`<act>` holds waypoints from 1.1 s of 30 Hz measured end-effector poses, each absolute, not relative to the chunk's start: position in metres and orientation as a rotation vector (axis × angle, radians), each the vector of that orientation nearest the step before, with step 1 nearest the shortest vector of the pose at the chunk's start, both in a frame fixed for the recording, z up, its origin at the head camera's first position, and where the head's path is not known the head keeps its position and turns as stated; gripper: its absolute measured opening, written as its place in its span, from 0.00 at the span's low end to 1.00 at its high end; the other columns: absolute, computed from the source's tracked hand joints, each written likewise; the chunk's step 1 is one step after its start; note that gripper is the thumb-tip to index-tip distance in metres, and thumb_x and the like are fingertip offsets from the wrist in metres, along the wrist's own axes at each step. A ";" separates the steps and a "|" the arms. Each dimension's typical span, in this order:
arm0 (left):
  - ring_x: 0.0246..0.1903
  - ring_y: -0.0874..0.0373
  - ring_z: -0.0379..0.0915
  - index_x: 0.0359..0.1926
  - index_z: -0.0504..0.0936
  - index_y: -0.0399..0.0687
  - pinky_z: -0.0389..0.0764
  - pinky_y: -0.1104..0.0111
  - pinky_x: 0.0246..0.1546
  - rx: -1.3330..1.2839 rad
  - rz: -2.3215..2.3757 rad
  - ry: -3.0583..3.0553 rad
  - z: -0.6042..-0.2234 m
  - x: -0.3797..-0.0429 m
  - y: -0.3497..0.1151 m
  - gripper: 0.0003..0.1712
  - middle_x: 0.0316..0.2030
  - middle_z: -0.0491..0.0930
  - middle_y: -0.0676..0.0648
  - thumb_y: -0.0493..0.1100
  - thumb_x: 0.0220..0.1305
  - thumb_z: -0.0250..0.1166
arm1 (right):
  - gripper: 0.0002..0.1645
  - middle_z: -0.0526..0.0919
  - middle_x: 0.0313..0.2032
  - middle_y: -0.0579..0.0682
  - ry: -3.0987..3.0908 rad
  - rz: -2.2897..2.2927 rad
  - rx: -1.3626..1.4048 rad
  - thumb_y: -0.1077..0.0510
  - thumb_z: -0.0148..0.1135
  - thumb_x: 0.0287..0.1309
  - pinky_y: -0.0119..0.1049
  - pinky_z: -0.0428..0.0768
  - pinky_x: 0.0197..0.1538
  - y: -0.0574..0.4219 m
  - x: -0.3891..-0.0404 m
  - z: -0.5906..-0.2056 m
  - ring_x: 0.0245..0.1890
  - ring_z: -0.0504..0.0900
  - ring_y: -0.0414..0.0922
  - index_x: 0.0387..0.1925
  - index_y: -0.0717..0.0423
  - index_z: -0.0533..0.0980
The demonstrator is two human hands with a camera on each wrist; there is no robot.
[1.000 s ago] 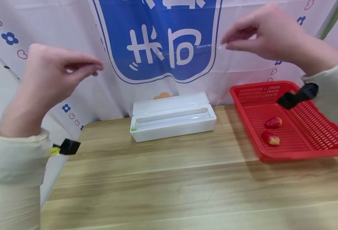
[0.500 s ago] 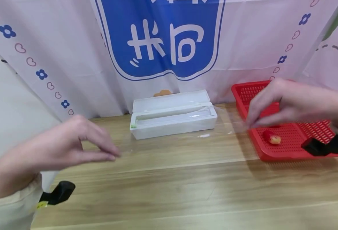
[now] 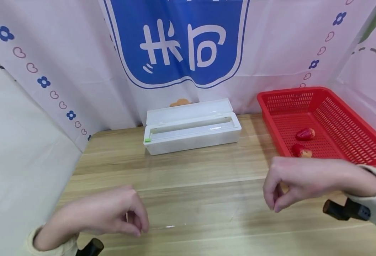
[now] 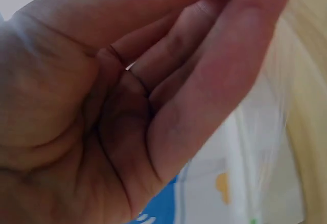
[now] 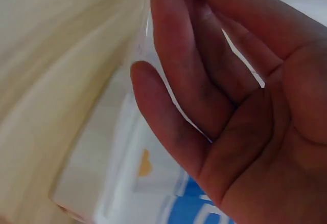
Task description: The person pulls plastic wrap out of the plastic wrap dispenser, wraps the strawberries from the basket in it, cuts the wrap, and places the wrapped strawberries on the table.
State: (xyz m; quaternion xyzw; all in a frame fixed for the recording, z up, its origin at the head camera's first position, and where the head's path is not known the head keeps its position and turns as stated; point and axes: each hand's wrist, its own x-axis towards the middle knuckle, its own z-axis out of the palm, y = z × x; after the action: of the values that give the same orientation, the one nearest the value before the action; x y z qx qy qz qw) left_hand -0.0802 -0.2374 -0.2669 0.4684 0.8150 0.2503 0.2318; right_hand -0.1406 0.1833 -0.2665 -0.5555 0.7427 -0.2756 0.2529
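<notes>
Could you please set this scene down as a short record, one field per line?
Left hand: pinches clear film
Right hand: pinches the film too
Film: spans between the hands; outline faint, contact with the wooden table unclear
White box: on the table near the backdrop cloth, lid open
Green tab: at the end of the box on the left hand's side
Red basket: holds two red items
</notes>
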 end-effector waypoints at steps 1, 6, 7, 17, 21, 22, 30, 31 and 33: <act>0.26 0.84 0.70 0.30 0.87 0.55 0.74 0.86 0.25 1.291 0.684 2.236 -0.273 -0.080 -0.237 0.05 0.25 0.83 0.63 0.39 0.53 0.70 | 0.03 0.81 0.26 0.25 2.004 -0.751 -1.516 0.48 0.65 0.56 0.22 0.78 0.30 0.182 -0.140 -0.274 0.27 0.77 0.23 0.28 0.36 0.82; 0.23 0.86 0.65 0.26 0.88 0.56 0.71 0.87 0.22 1.302 0.642 2.234 -0.298 -0.082 -0.232 0.06 0.22 0.82 0.64 0.37 0.50 0.70 | 0.05 0.81 0.24 0.31 1.960 -0.749 -1.627 0.54 0.68 0.53 0.20 0.77 0.31 0.177 -0.139 -0.306 0.29 0.74 0.21 0.24 0.41 0.82; 0.23 0.85 0.65 0.26 0.88 0.55 0.72 0.87 0.23 1.282 0.634 2.237 -0.302 -0.082 -0.231 0.06 0.23 0.81 0.64 0.37 0.49 0.70 | 0.05 0.80 0.24 0.32 1.971 -0.743 -1.649 0.55 0.69 0.51 0.19 0.77 0.30 0.176 -0.139 -0.311 0.29 0.73 0.22 0.24 0.41 0.81; 0.18 0.78 0.68 0.24 0.88 0.53 0.74 0.80 0.21 0.992 0.535 2.254 -0.341 -0.087 -0.222 0.05 0.17 0.80 0.63 0.36 0.47 0.72 | 0.08 0.77 0.20 0.29 2.104 -0.652 -1.521 0.59 0.71 0.46 0.17 0.72 0.25 0.171 -0.137 -0.343 0.22 0.70 0.20 0.21 0.41 0.81; 0.18 0.76 0.69 0.23 0.88 0.54 0.74 0.81 0.23 0.927 0.490 2.296 -0.353 -0.088 -0.219 0.07 0.16 0.79 0.63 0.35 0.46 0.72 | 0.11 0.73 0.18 0.27 2.205 -0.592 -1.501 0.60 0.71 0.43 0.17 0.71 0.24 0.169 -0.136 -0.357 0.21 0.68 0.21 0.19 0.39 0.78; 0.19 0.76 0.69 0.23 0.88 0.55 0.74 0.81 0.23 0.915 0.479 2.311 -0.354 -0.088 -0.218 0.07 0.17 0.79 0.64 0.36 0.46 0.72 | 0.12 0.72 0.18 0.27 2.228 -0.580 -1.494 0.61 0.71 0.42 0.18 0.70 0.24 0.168 -0.136 -0.360 0.21 0.67 0.22 0.18 0.39 0.77; 0.18 0.76 0.67 0.23 0.87 0.56 0.72 0.81 0.21 0.904 0.452 2.394 -0.361 -0.086 -0.214 0.06 0.17 0.77 0.66 0.39 0.43 0.75 | 0.12 0.73 0.18 0.26 2.291 -0.563 -1.434 0.59 0.71 0.41 0.19 0.70 0.23 0.167 -0.136 -0.381 0.20 0.68 0.23 0.19 0.39 0.77; 0.18 0.76 0.67 0.23 0.86 0.56 0.72 0.81 0.21 0.907 0.448 2.402 -0.361 -0.086 -0.214 0.06 0.17 0.76 0.67 0.39 0.42 0.75 | 0.11 0.73 0.18 0.26 2.299 -0.558 -1.429 0.58 0.72 0.42 0.19 0.70 0.23 0.167 -0.137 -0.382 0.20 0.68 0.23 0.20 0.38 0.77; 0.17 0.77 0.66 0.21 0.85 0.56 0.71 0.81 0.20 0.908 0.444 2.419 -0.362 -0.085 -0.214 0.08 0.15 0.73 0.67 0.39 0.39 0.76 | 0.11 0.72 0.18 0.26 2.320 -0.550 -1.441 0.56 0.72 0.42 0.19 0.69 0.24 0.167 -0.138 -0.385 0.20 0.68 0.23 0.20 0.38 0.77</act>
State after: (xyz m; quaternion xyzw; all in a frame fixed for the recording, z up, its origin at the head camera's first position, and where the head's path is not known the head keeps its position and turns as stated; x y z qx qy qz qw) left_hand -0.0851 -0.2137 -0.3617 0.3347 0.8917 0.1636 0.2569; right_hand -0.1377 0.1674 -0.3849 -0.5091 0.8196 -0.1945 0.1768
